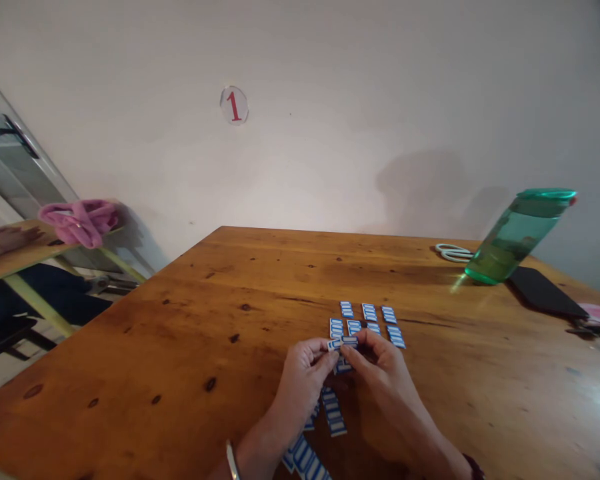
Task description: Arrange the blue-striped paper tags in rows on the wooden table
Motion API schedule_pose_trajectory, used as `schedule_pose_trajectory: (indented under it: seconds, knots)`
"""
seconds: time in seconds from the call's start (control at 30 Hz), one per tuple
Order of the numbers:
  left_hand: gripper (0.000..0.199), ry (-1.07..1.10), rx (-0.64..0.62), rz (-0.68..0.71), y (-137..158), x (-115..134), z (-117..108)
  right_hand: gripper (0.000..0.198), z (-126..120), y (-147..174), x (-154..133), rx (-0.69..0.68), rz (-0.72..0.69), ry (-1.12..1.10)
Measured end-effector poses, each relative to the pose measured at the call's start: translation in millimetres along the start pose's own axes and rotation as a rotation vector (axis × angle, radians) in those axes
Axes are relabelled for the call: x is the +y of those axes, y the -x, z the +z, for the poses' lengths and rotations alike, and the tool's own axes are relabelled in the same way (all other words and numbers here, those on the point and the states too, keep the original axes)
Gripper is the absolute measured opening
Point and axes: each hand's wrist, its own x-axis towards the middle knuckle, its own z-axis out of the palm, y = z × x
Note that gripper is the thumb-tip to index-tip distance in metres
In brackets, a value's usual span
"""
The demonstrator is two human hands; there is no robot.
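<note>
Both my hands meet over the wooden table, fingers pinched together. My left hand (300,377) grips the left end of a small blue-and-white striped card (335,345), and my right hand (387,373) pinches its right side. Whether it is one card or a few together I cannot tell. Just beyond my fingers, several similar cards (369,312) lie in rough rows, some partly covered by my hands. Nearer to me, a longer striped strip (335,413) lies between my wrists. More strips (307,460) lie by my left forearm, partly hidden by it.
A green translucent bottle (517,240) stands at the table's (260,280) back right. Beside it are a white looped cable (453,253) and a dark flat object (547,293). At the left, a pink cloth (83,221) lies on another table, near another person's hand (10,241).
</note>
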Motion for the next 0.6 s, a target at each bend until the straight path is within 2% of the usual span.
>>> schedule_pose_trajectory:
  seconds: [0.27, 0.6]
  knots:
    - [0.014, 0.028, 0.049, -0.013, 1.4, 3.9, 1.9, 0.027, -1.4, 0.7, 6.4, 0.027, -0.12, 0.288]
    - [0.02, 0.003, 0.161, -0.016, -3.7, 2.2, -6.5, 0.026, -7.4, -1.1, -1.4, -0.025, -0.124, 0.316]
